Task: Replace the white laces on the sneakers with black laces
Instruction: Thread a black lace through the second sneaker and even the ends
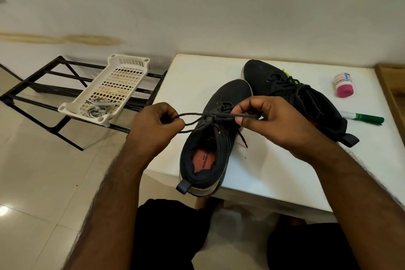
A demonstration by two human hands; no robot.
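Head view, item by item. Near sneaker point(210, 138): on the white table point(274, 171), heel toward you, black lace point(219, 115) threaded and crossing at a knot over the tongue. Advice: draw both loops outward evenly and level, so the bow seats snug without slipping. Left hand point(156, 126): fingers curled, pinching the left loop. Right hand point(270, 119): thumb and fingers pinching the right loop. Far sneaker point(291, 96): just behind, already laced black and tied. White laces point(97, 110): heaped in the plastic basket point(105, 92) on the rack, well apart.
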